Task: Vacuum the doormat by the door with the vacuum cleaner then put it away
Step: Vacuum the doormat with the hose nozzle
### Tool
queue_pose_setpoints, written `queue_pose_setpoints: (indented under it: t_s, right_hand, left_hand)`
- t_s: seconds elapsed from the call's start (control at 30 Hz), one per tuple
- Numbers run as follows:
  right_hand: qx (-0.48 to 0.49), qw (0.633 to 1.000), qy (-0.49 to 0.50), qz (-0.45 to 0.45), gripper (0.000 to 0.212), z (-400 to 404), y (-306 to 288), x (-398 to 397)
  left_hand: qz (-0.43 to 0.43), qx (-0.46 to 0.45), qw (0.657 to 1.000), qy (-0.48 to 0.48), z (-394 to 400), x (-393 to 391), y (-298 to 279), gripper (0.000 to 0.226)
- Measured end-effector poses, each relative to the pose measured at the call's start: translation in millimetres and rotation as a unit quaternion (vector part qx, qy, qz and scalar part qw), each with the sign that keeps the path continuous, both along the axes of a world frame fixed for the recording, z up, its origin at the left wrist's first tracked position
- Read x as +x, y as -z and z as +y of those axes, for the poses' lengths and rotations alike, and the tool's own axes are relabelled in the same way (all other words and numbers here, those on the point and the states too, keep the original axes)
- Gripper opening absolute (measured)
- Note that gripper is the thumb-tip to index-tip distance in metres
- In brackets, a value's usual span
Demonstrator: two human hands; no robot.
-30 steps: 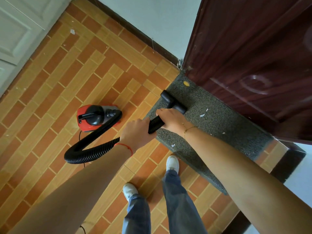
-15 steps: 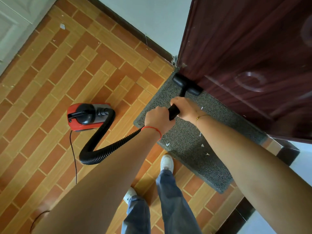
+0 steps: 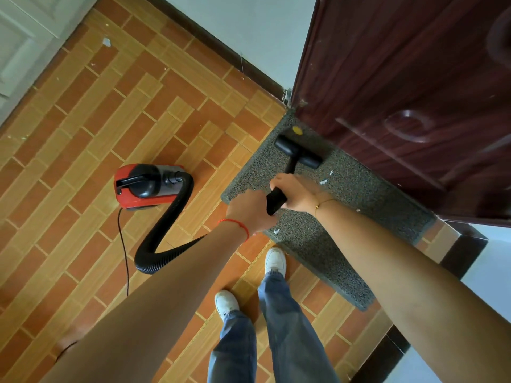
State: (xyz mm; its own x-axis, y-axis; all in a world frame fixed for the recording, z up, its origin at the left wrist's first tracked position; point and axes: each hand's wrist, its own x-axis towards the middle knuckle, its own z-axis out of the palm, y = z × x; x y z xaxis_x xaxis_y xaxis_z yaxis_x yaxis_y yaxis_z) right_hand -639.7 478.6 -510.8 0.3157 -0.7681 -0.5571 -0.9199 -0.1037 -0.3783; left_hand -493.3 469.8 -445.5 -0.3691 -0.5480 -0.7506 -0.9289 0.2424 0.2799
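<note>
I have both hands on the black wand [image 3: 276, 200]: my right hand [image 3: 297, 193] is wrapped around it, and my left hand [image 3: 250, 212] grips it just behind, where the hose [image 3: 168, 225] joins. The nozzle [image 3: 298, 154] sits flat on the grey mat [image 3: 345, 217] at its far end, close to the dark red door [image 3: 401, 92], with a small yellow spot [image 3: 297, 130] just beyond it. White scraps [image 3: 323, 181] lie on the mat beside my right hand and near its front edge, so I judge the job partly done. The red vacuum [image 3: 143, 186] stands on the tiles to the left, well apart from the mat, its hose bent in a tight S and its cord [image 3: 124, 244] trailing toward me. The risks I see: pushing further could knock the nozzle into the door; a long stroke could drag or tip the vacuum by the hose; the cord lies near my feet and could trip me; the suction could lift or bunch the mat. I can read no brand, label or writing anywhere.
</note>
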Motion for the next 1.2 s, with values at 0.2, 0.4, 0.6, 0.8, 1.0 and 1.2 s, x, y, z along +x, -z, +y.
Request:
queue_pose_setpoints:
  t_s: [0.2,0.4,0.6,0.8,1.0,1.2]
  right_hand:
    - [0.006,1.000,-0.003,-0.015,0.008,43,-5,51]
    - [0.006,1.000,0.017,-0.013,0.004,89,-5,110]
    - [-0.005,0.999,0.030,-0.034,0.005,136,-6,171]
    - [0.003,0.998,0.050,-0.046,0.006,177,-4,226]
    - [-0.001,0.996,0.067,-0.054,0.009,202,2,253]
    - [-0.002,0.996,0.075,-0.051,0.005,201,0,241]
  left_hand:
    - [-0.033,-0.002,0.999,0.012,40,51,-6,0.012]
    - [-0.051,-0.041,0.997,0.042,84,112,-5,0.020]
    - [-0.052,-0.059,0.995,0.061,129,173,-11,0.019]
    - [-0.059,-0.063,0.993,0.078,165,225,-14,0.017]
    - [-0.065,-0.068,0.991,0.097,188,251,-10,0.019]
    - [-0.059,-0.068,0.991,0.095,189,241,-1,0.021]
